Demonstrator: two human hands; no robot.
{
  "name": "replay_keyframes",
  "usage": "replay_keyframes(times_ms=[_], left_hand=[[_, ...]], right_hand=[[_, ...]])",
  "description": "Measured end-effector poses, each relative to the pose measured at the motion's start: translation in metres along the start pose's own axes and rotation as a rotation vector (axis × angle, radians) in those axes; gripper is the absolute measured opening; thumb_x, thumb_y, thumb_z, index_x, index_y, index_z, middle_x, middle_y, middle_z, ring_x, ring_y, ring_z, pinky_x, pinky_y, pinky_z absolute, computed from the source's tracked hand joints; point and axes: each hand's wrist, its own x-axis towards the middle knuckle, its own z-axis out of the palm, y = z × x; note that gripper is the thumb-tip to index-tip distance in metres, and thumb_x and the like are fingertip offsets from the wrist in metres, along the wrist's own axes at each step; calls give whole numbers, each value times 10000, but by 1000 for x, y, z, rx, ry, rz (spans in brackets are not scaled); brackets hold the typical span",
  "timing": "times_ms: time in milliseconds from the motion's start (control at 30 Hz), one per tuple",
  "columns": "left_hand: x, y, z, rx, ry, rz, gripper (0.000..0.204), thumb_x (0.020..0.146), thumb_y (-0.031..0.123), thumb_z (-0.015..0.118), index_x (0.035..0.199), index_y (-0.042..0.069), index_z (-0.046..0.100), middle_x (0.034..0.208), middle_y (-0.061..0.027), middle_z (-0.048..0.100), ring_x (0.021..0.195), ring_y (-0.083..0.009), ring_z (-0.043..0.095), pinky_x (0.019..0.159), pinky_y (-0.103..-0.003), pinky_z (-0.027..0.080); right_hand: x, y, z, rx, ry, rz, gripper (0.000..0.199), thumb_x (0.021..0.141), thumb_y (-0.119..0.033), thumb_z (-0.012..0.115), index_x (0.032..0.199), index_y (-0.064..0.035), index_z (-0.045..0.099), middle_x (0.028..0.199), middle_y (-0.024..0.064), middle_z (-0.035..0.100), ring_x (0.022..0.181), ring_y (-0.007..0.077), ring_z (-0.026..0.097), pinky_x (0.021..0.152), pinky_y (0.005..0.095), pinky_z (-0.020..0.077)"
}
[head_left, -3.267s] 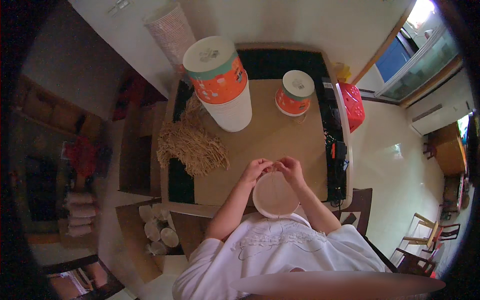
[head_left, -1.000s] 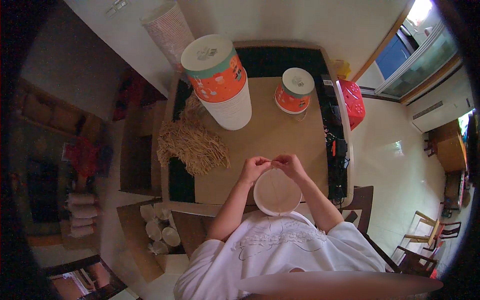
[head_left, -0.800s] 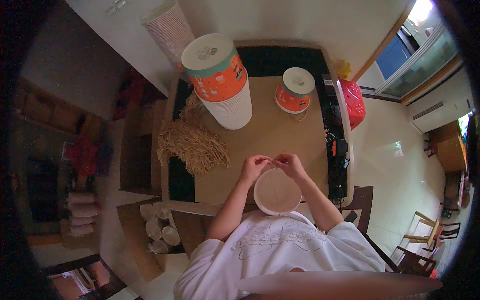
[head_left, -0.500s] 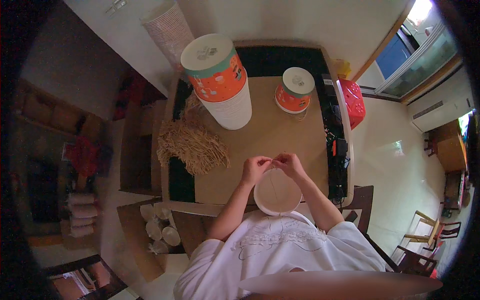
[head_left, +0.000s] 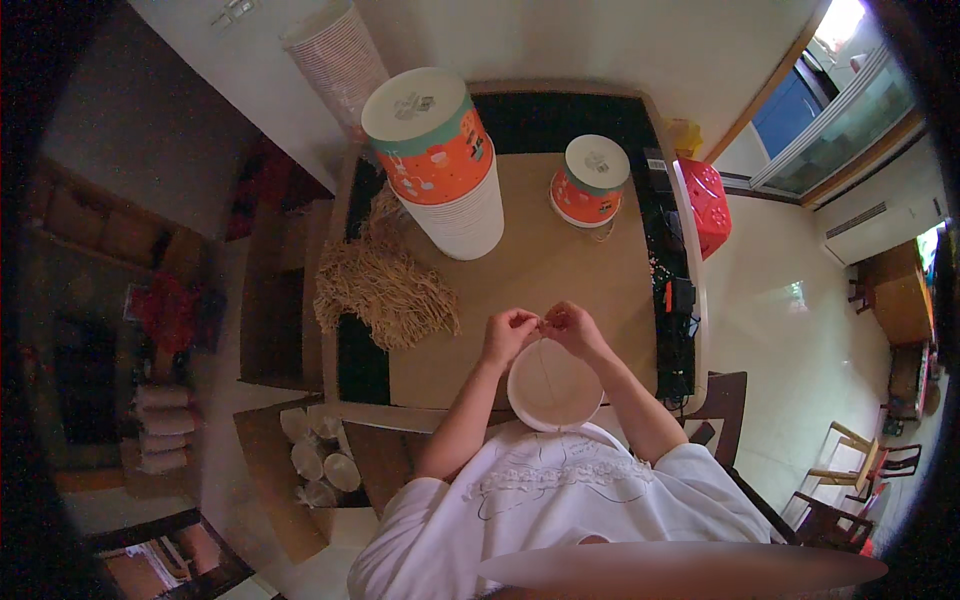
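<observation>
A white paper tub (head_left: pixel 575 395) rests against my front at the table's near edge, its round mouth facing up. A thin tan string (head_left: pixel 546 368) runs across the mouth to the far rim. My left hand (head_left: pixel 510 332) pinches the string just beyond that rim. Close beside it, my right hand (head_left: pixel 570 326) is closed on the string too, with the fingertips of both hands almost touching. The fingers cover whatever knot or hole may be there. Left of my hands lies a heap of tan paper strings (head_left: pixel 385 297).
A tall stack of upturned orange-and-green paper tubs (head_left: pixel 437 165) stands beyond the strings. A shorter upturned stack (head_left: pixel 590 188) sits at the far right. Black cables and an orange-black device (head_left: pixel 679 295) line the table's right edge. A cardboard box (head_left: pixel 275 450) holds white tubs at lower left.
My right hand has shifted slightly upward and its fingers have changed position at the string. My left hand and the tub have barely moved.
</observation>
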Motion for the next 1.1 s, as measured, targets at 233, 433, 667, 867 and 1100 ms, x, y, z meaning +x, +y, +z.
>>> replay_keyframes(times_ms=[233, 433, 667, 867, 1100], left_hand=[[0, 3, -2, -84, -21, -67, 63, 757, 53, 577, 787, 12, 615, 731, -38, 619, 664, -94, 573, 610, -224, 475], [1, -2, -2, -114, -26, -81, 66, 755, 53, 577, 787, 9, 613, 735, -42, 622, 664, -91, 574, 605, -223, 471], [2, -4, -3, -111, -23, -68, 58, 758, 49, 569, 773, 6, 606, 729, -41, 621, 667, -95, 579, 603, -224, 467], [2, -4, -4, -136, -42, -102, 71, 777, 74, 571, 819, 20, 588, 759, -38, 609, 694, -102, 564, 631, -235, 452], [2, -3, -4, -129, -45, -85, 49, 770, 47, 560, 798, 13, 584, 716, -37, 603, 650, -96, 562, 590, -228, 464]], right_hand=[[2, 6, -2, -31, -16, 5, 119, 726, -57, 645, 777, 2, 554, 722, 54, 602, 665, 100, 570, 604, 227, 470], [2, 6, -1, -95, -9, -16, 96, 729, -71, 640, 755, -1, 580, 676, 23, 593, 639, 69, 545, 563, 213, 447], [-2, 2, -2, -147, 26, -43, 89, 729, -74, 633, 731, -6, 574, 637, -4, 562, 593, 41, 490, 528, 203, 413], [-3, 0, -2, -154, 35, -38, 72, 709, -52, 627, 746, -7, 585, 636, 46, 577, 583, 90, 478, 531, 264, 418], [-5, -11, 1, -205, 51, -113, 76, 752, -106, 596, 754, -30, 593, 549, -29, 492, 502, 31, 413, 439, 204, 328]])
